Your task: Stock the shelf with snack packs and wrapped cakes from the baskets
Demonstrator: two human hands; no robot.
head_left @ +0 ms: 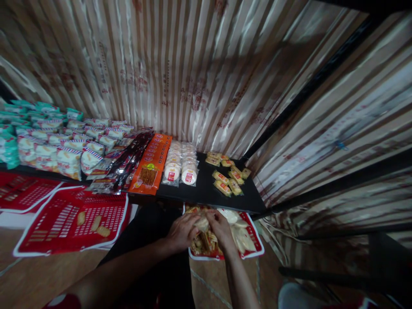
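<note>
Both of my hands are low over a red basket with a white rim [259,254], just in front of the black shelf. My left hand [184,231] curls over a pale, clear-wrapped snack packet [202,223] from the left. From the other side, my right hand [219,226] has its fingers around the same packet. Dim light and blur hide the exact kind of snack. Beneath my hands lie yellowish wrapped snacks [206,245], and white flat packets [243,238] fill the basket's right part.
On the black shelf [206,191] are yellow cake packets [222,187], round white cracker packs [189,175], an orange snack bag [150,165], dark red packets [130,159], white bags [69,159] and green bags [9,148]. Another red basket [61,219] holds a few snacks. Striped curtains [180,64] hang behind.
</note>
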